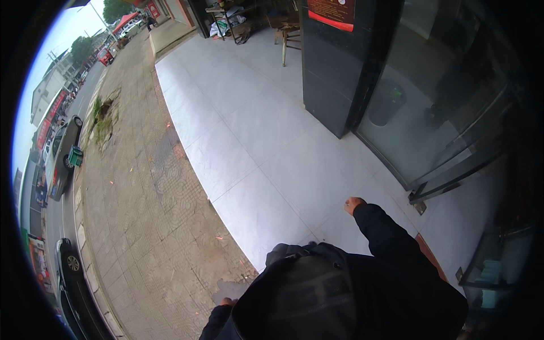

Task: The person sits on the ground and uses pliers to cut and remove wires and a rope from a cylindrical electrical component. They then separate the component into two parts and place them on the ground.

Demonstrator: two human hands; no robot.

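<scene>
Over pale glossy floor tiles (255, 141), right hand (353, 204) looks curled, empty; left hand (226, 302) barely peeks out near grey brick pavement (141, 198), grip unclear.

Pale grey glossy tiles (255, 141); brownish patterned paving (147, 187); dark navy sleeve (385, 232); black pillar (334, 73)

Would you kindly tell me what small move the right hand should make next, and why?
Probably a further reach forward toward the glass door: the right hand is raised, empty and touching nothing, with pale floor tiles between it and the door.
</scene>
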